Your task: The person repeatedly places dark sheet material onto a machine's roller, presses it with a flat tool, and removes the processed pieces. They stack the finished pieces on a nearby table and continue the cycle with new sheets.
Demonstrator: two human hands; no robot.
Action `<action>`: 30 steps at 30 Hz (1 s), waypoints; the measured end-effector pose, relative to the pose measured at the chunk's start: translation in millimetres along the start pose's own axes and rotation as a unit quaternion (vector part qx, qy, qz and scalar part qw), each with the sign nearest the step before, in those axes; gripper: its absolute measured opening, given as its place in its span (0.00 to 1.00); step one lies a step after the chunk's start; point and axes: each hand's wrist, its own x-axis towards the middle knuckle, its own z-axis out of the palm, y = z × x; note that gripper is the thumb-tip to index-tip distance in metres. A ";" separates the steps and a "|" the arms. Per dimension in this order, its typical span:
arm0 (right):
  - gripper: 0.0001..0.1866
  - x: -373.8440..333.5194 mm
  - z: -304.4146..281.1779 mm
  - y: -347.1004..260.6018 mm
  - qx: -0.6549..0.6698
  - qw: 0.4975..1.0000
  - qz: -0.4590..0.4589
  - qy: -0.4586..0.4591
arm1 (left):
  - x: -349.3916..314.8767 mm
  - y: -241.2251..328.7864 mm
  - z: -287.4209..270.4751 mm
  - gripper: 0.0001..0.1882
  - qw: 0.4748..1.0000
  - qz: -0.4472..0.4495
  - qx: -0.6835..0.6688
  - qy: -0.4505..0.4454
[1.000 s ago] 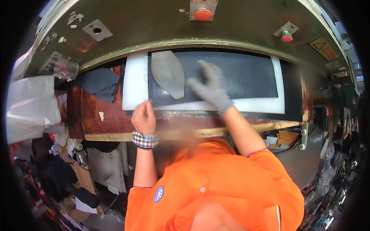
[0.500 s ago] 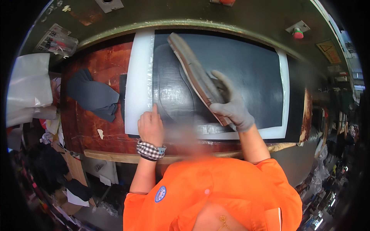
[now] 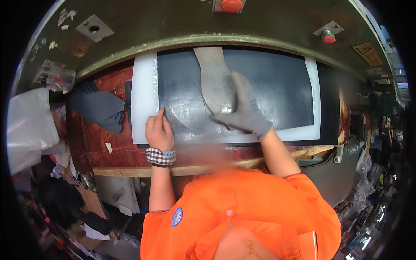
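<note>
My right hand (image 3: pixel 248 113), in a grey glove, grips the near end of a grey sole-shaped cutting die (image 3: pixel 211 76). The die lies broad face up over a black sheet (image 3: pixel 277 86), right beside a sole-shaped outline (image 3: pixel 184 102) marked or cut in that sheet. My bare left hand (image 3: pixel 159 133) holds nothing; its index finger stretches out at the sheet's left edge, with the other fingers bent. A white sheet (image 3: pixel 144 97) shows under the black one along its left, front and right sides.
Dark grey cut pieces (image 3: pixel 104 108) lie heaped on the worn red-brown board (image 3: pixel 97 149) at left. A green machine beam (image 3: pixel 173 30) crosses the far side, carrying a red button (image 3: pixel 231 5). Clear plastic sheeting (image 3: pixel 30 125) hangs at far left. A wooden strip (image 3: pixel 125 172) edges the front.
My right hand has turned the die from on edge to flat, settling it beside the outline. My left hand has shifted slightly along the sheet's left edge. The head view has moved a little.
</note>
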 end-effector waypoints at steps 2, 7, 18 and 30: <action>0.58 28.1 -32.2 21.2 0.008 0.995 0.055 0.078 | 28.2 1.2 7.8 0.15 0.999 -0.032 -0.021 0.002; 0.50 100.8 -148.8 88.8 -0.090 0.904 0.096 0.406 | 60.2 27.3 14.3 0.13 0.998 0.009 0.023 0.062; 0.61 136.3 -139.2 130.0 -0.170 0.888 0.110 0.414 | 128.2 39.1 86.3 0.08 0.998 0.014 -0.030 -0.056; 0.13 -26.6 -66.5 133.2 -0.026 0.990 0.136 0.011 | 71.0 56.6 85.0 0.14 0.992 0.009 -0.071 -0.106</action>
